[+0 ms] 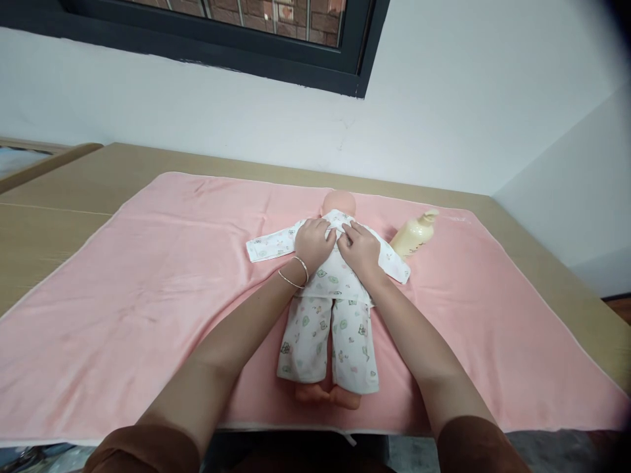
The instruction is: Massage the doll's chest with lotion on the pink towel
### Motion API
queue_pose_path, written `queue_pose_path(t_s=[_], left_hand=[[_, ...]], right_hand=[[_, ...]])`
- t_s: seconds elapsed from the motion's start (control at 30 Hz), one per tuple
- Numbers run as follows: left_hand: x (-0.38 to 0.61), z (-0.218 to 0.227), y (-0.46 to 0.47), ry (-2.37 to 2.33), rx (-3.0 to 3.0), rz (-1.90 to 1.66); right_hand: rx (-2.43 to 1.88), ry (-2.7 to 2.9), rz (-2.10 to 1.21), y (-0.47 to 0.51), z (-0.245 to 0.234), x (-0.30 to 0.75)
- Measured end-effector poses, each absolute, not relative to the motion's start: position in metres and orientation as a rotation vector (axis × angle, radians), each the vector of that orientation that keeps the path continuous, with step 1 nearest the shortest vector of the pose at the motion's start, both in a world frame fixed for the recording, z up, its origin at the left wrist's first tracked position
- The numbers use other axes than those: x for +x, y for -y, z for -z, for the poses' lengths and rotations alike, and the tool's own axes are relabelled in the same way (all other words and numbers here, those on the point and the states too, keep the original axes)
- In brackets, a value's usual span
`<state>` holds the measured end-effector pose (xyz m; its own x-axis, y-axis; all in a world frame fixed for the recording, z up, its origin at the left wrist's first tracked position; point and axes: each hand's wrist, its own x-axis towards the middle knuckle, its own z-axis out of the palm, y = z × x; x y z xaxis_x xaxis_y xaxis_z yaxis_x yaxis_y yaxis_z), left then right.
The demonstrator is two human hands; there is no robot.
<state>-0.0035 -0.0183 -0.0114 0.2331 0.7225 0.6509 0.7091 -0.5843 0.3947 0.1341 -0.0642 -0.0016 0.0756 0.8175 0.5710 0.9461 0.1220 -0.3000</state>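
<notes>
A baby doll lies on its back with its head away from me. It wears a white printed baby shirt and matching baby pants, and its bare feet stick out of the legs. Both shirt sleeves are spread to the sides. At the upper chest, my left hand, with a bangle on the wrist, pinches the shirt's front just below the collar. Close beside it, my right hand has its fingers curled on the shirt's other front edge. The fingertips partly cover the cloth they grip.
A pink blanket with soft wrinkles covers much of the wooden table. Right of the doll, a pale yellow pump bottle leans near the sleeve. Behind the table are a white wall and a dark-framed window.
</notes>
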Motion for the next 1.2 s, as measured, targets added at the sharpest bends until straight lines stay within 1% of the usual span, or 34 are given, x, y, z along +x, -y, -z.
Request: queue_pose_path(t_s=[0.13, 0.33, 0.6, 0.77, 1.0, 1.1, 1.2], left_hand=[[-0.003, 0.014, 0.017, -1.446, 2.418, -1.327], [-0.002, 0.015, 0.013, -1.532, 2.456, -1.202], [-0.004, 0.013, 0.018, -1.46, 2.552, -1.331], [-0.004, 0.012, 0.02, -1.508, 2.497, -1.341], [-0.005, 0.014, 0.009, -1.389, 2.495, -1.196], [-0.006, 0.015, 0.009, -1.308, 2.541, -1.25], [-0.006, 0.017, 0.013, -1.286, 2.539, -1.376]], right_hand=[[-1.772, 1.723, 0.203, 0.064, 0.0, 0.133], [-1.739, 1.877, 0.078, 0.052, 0.0, 0.142], [-1.675, 1.736, 0.225, 0.06, 0.004, 0.136], [-1.726, 1.623, 0.188, 0.064, 0.004, 0.133], [-1.712, 1.856, 0.072, 0.049, 0.004, 0.144], [-1.654, 1.894, 0.137, 0.049, 0.004, 0.144], [-1.616, 1.859, 0.231, 0.056, 0.003, 0.139]])
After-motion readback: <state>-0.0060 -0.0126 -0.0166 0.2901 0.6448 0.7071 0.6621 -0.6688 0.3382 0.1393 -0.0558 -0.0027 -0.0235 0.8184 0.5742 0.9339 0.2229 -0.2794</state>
